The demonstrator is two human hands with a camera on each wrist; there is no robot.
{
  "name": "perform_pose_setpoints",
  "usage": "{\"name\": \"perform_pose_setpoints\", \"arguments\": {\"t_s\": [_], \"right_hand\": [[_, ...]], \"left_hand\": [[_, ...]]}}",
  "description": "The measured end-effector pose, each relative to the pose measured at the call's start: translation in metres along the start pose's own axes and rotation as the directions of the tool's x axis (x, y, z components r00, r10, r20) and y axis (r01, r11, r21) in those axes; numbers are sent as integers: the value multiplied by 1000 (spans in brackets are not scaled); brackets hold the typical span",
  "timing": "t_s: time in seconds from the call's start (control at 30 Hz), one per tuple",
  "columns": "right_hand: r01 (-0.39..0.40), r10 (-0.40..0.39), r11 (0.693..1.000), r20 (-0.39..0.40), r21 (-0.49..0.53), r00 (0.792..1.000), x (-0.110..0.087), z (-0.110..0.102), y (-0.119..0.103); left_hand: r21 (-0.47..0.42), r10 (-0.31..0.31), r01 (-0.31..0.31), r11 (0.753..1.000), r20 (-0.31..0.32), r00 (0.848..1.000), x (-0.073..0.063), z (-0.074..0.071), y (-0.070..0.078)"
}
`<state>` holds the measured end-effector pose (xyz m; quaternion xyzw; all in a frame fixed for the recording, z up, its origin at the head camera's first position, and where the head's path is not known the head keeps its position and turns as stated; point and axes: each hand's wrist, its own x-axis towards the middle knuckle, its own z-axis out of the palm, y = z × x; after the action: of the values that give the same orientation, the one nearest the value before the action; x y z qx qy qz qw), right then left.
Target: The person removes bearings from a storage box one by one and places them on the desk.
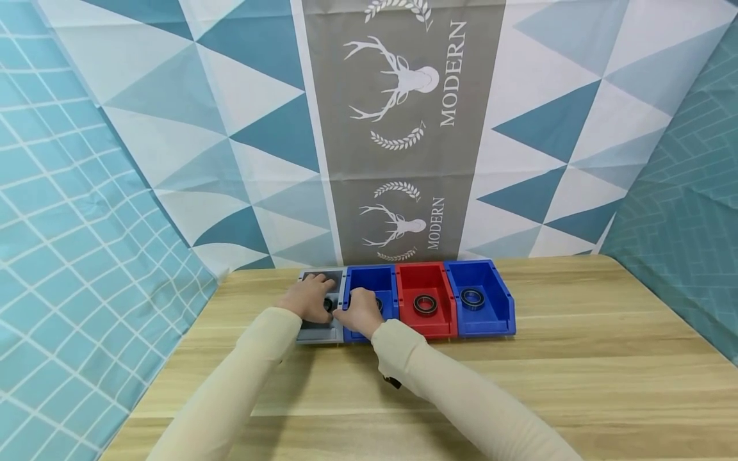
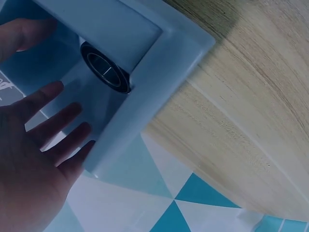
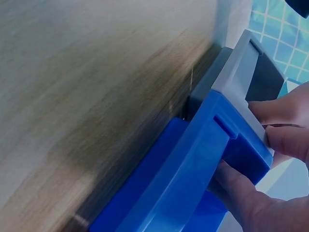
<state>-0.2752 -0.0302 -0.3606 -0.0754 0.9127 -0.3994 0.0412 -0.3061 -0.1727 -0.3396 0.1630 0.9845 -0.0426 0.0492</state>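
Over the grey bin (image 1: 320, 335) at the left end of the row is my left hand (image 1: 307, 298). In the left wrist view its fingers (image 2: 58, 123) are spread, with the thumb on the far side. A dark-rimmed ball bearing (image 2: 124, 83) sits in this bin near its front wall, apart from the fingers. My right hand (image 1: 360, 312) pinches the adjoining side walls of the grey bin and the left blue bin (image 1: 369, 276). In the right wrist view its thumb (image 3: 239, 188) is inside the blue bin and its fingers (image 3: 285, 108) are on the grey bin's side.
Partly behind my right hand, another bearing (image 1: 380, 306) lies in the left blue bin. A red bin (image 1: 419, 275) and a second blue bin (image 1: 494, 323) continue the row rightward, each with one bearing. The wooden table (image 1: 553, 384) meets a patterned cloth backdrop (image 1: 277, 192) behind the bins.
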Motion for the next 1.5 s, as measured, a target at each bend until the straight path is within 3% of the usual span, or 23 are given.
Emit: {"name": "perform_pose_setpoints", "arguments": {"t_s": [0.2, 0.47, 0.83, 1.2, 1.5], "right_hand": [[11, -11, 1000, -17, -2, 1000, -1, -1, -1], [16, -16, 1000, -5, -9, 1000, -5, 1, 0], [22, -22, 1000, 16, -2, 1000, -5, 3, 0], [34, -34, 999, 13, 5, 999, -6, 4, 1], [40, -40, 999, 10, -11, 999, -6, 3, 1]], "left_hand": [[-25, -2, 2, 1000, 6, 1000, 3, 2, 2], [-65, -34, 38, 997, 63, 997, 6, 10, 1], [-101, -37, 43, 994, 66, 997, 6, 14, 0], [-127, -103, 116, 985, 103, 989, 7, 18, 3], [-141, -108, 123, 982, 111, 988, 10, 18, 5]]}}
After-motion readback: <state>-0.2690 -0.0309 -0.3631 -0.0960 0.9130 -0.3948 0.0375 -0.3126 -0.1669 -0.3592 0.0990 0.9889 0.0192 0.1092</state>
